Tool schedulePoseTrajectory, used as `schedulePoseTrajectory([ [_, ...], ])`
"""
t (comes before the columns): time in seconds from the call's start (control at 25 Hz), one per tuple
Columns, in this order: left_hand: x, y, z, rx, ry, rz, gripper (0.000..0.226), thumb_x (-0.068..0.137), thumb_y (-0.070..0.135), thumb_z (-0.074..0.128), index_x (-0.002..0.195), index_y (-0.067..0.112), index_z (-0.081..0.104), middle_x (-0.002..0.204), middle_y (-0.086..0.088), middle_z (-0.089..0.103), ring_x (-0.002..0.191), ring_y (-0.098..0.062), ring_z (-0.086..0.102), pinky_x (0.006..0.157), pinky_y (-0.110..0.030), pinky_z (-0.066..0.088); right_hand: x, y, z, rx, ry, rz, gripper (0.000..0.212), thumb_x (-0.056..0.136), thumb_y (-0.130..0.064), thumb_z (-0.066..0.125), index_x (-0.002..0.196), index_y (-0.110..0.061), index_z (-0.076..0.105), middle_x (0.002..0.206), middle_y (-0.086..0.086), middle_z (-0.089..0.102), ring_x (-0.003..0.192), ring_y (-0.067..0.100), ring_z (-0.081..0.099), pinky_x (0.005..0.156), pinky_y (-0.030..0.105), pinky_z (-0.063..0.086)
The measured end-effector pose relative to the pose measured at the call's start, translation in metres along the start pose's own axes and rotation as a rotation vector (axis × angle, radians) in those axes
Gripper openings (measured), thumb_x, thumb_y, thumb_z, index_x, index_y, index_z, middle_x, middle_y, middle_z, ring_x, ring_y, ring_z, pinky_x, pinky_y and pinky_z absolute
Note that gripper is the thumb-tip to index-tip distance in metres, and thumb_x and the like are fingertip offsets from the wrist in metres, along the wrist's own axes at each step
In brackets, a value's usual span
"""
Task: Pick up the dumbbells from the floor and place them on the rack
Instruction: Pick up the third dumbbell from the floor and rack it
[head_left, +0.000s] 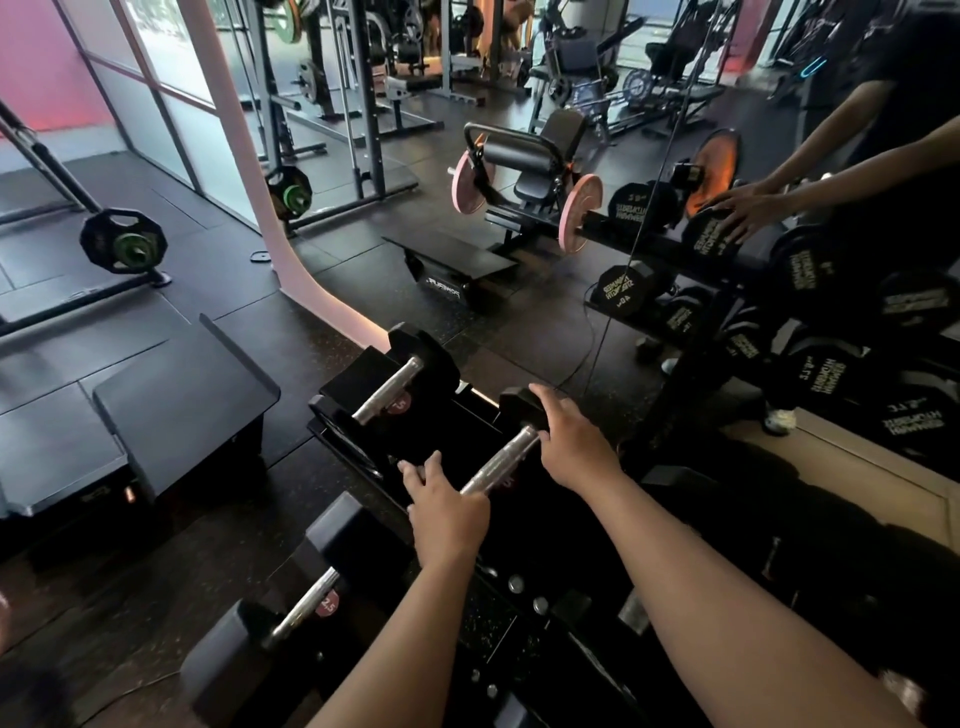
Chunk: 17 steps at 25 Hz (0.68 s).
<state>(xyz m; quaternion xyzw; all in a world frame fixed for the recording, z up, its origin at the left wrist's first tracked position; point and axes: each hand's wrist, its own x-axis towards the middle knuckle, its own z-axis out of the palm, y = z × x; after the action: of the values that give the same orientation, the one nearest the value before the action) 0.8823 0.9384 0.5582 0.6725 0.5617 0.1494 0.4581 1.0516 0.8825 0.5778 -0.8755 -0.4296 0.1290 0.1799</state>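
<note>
A small black hex dumbbell with a knurled chrome handle (501, 457) lies across the top of the black rack (519, 618). My left hand (447, 512) grips its near end, and my right hand (574, 447) rests on its far head. Another dumbbell (387, 384) marked with a red label sits on the rack just beyond it. A third one marked 2.5 (306, 605) rests on the rack nearer to me, to the left of my left arm.
A mirror on the right reflects a rack of large dumbbells (717, 234) and a person's arm. A black step platform (182, 400) stands on the floor at left. Beyond it are a loaded barbell (124, 241), a bench machine with pink plates (524, 176) and squat racks.
</note>
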Motion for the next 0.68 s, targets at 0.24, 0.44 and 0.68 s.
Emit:
schedulePoseTrajectory([
  [0.24, 0.001, 0.000, 0.001, -0.011, -0.015, -0.004, 0.074, 0.087, 0.001, 0.057, 0.151, 0.017, 0.024, 0.163, -0.007, -0.011, 0.120, -0.036, 0.052, 0.079, -0.038, 0.055, 0.005, -0.007, 0.008, -0.075, 0.018, 0.006, 0.085, 0.089, 0.004, 0.050, 0.157, -0.033, 0.015, 0.140, 0.017, 0.044, 0.113, 0.039, 0.057, 0.086, 0.041, 0.049],
  [0.44, -0.008, -0.004, 0.008, -0.073, 0.011, -0.061, 0.063, 0.091, 0.008, 0.055, 0.147, 0.013, 0.028, 0.161, -0.011, -0.001, 0.118, -0.035, 0.053, 0.089, -0.044, 0.051, 0.015, -0.017, 0.014, -0.160, -0.001, -0.018, 0.089, 0.088, 0.005, 0.052, 0.158, -0.033, 0.014, 0.146, 0.018, 0.035, 0.116, 0.039, 0.048, 0.091, 0.047, 0.050],
  [0.68, -0.011, -0.006, 0.012, -0.071, 0.050, -0.068, 0.061, 0.090, 0.014, 0.057, 0.145, 0.018, 0.030, 0.161, -0.006, 0.003, 0.119, -0.034, 0.052, 0.090, -0.044, 0.051, 0.017, -0.008, 0.014, -0.155, -0.037, -0.046, 0.089, 0.089, 0.001, 0.051, 0.158, -0.036, 0.010, 0.144, 0.017, 0.034, 0.118, 0.037, 0.045, 0.092, 0.049, 0.049],
])
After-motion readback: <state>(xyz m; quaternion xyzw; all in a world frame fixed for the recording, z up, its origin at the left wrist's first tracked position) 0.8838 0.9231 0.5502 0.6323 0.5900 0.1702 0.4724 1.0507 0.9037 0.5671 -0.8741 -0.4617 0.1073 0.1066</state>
